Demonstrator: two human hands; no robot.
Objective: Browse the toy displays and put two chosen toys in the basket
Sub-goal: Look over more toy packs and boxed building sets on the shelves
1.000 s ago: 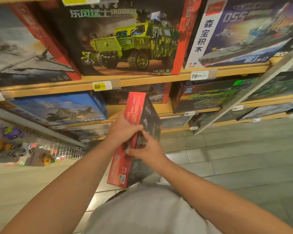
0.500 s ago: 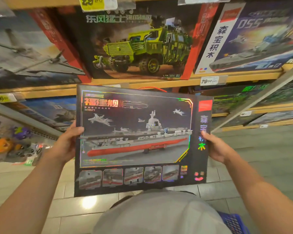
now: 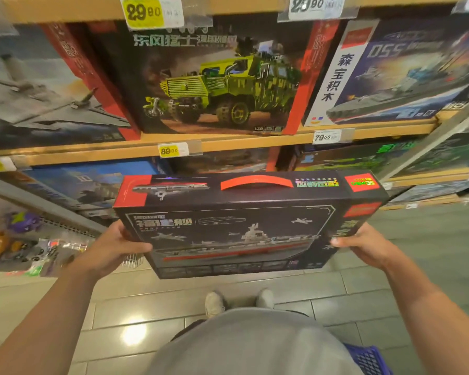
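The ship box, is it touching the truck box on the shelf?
Apart. In the head view the ship box, held by both hands, sits lower than the truck box, with a shelf edge showing between them.

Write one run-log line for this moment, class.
stage: inspecting toy | left hand: grips carrier box left edge | right hand: grips right edge | box: tilted, handle up | basket: lower right

Wooden shelves carry boxed building sets, a green truck box between a grey aircraft box and a warship box, above a tiled floor
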